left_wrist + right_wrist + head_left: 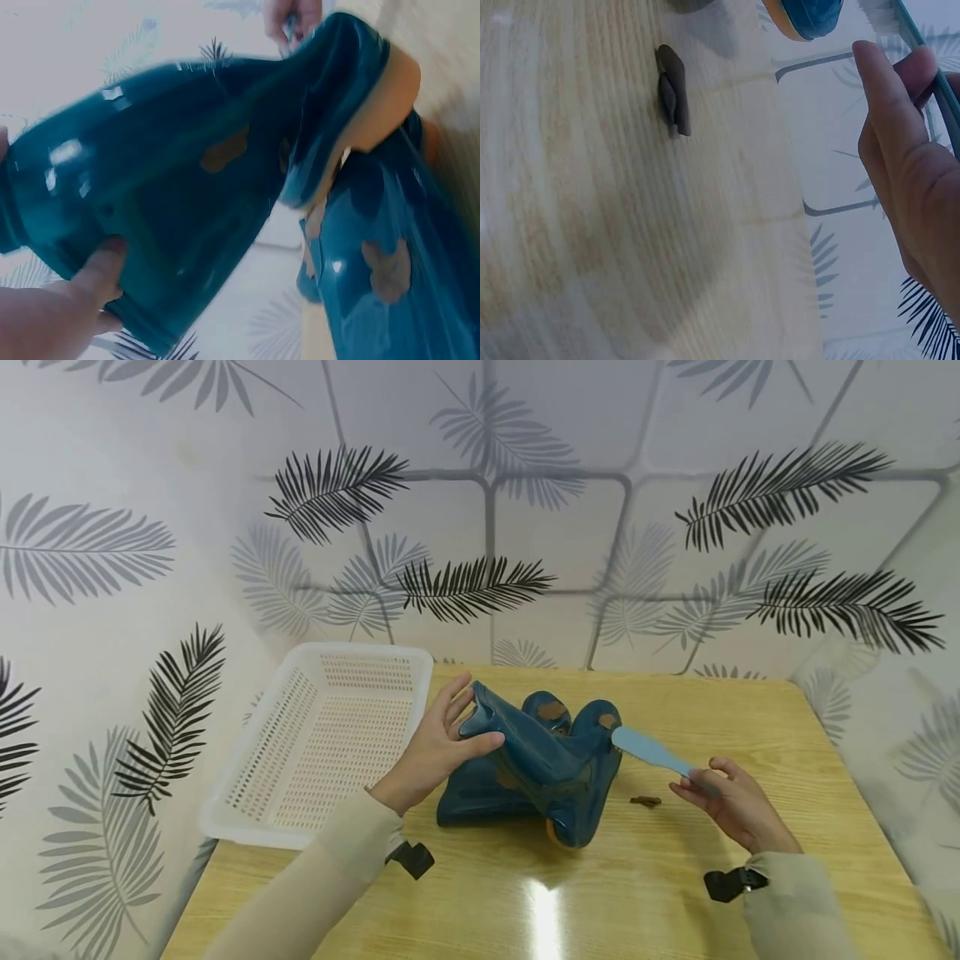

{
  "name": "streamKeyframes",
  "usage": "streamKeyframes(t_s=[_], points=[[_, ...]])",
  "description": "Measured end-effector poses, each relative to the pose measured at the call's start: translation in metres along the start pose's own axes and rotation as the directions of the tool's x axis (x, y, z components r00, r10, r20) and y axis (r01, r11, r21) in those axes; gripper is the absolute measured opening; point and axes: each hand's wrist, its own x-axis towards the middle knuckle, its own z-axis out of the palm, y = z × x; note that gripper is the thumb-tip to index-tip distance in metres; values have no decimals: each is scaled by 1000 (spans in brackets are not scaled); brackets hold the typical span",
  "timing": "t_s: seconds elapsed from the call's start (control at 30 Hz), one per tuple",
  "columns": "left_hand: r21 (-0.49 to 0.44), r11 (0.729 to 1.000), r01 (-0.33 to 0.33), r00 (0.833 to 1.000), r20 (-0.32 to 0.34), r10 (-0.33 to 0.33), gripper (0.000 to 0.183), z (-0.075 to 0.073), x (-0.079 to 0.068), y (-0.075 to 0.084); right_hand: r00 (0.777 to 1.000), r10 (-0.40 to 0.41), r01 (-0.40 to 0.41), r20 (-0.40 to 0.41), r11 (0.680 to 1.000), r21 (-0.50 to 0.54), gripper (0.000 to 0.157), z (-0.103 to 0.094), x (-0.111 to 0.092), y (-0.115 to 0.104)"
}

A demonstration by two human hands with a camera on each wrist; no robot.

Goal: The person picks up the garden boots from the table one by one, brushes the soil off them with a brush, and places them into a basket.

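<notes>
Wood-grain table (750,718): left hand (435,743) grasps one blue boot (536,743), right hand (735,806) pinches a brush (652,750), brown patches (225,150) mark both boots, brushing looks unfinished.

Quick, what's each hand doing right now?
Left hand: closed, holding a blue boot near its top.
Right hand: closed, holding a light-blue brush by its handle.

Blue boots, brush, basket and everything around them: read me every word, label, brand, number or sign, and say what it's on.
None: no readable text shows in any view.
The blue boots carry brown patches, not lettering; the wallpaper shows leaf shapes.
No lettering shows on the brush or white basket.
Black wrist devices: too small to tell.
</notes>
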Motion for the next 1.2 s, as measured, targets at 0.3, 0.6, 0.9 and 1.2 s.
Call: streamKeyframes(t_s=[0.3,0.6,0.9,1.2], points=[[-120,987,-103,988,-127,88,82,9,2,4,997,29,-29,-73,1000,4,23,-15,-9,3],[-139,964,-228,965,-166,205,75,20,17,17,999,-6,10,-51,998,61,21,-9,-5,4],[-62,961,-271,956,-137,261,72,13,31,45,997,12,-9,-79,999,46,24,-17,-14,9],[-84,979,-187,971,-168,171,71,-4,31,48,998,-7,11,-58,997,77,24,-21,-17,7]])
